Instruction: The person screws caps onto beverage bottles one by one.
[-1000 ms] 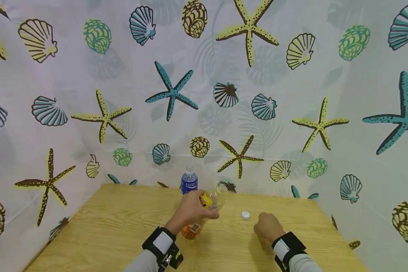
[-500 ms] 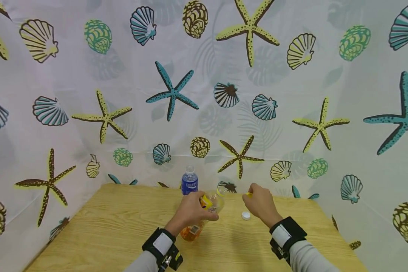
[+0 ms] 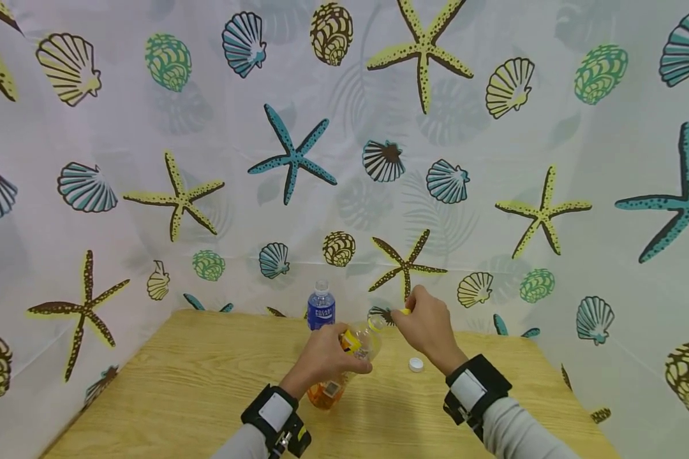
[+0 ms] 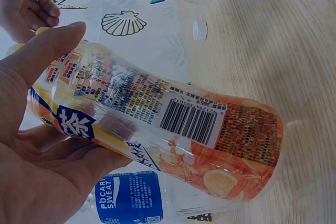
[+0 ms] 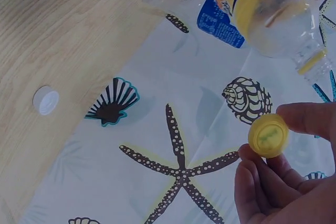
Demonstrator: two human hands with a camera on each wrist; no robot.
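My left hand [image 3: 328,355] grips a clear plastic tea bottle [image 4: 194,129] with an orange and yellow printed label. The bottle leans to the right, and its neck [image 3: 377,323] has no cap on it. Between thumb and fingers my right hand [image 3: 427,325] pinches a yellow bottle cap [image 5: 268,136], its hollow inside facing the right wrist camera. The cap is held just to the right of the bottle mouth, apart from it. Behind the left hand stands an uncapped Pocari Sweat bottle [image 3: 321,310] with a blue label, its lower part hidden by that hand.
A white bottle cap [image 3: 416,364] lies on the wooden table [image 3: 218,363], below the right hand in the head view. A white cloth [image 3: 344,210] printed with shells and starfish hangs behind the table and at both sides.
My right hand has risen from the table with the yellow cap and moved left toward the bottle mouth. The left hand and tilted bottle stay nearly where they were.
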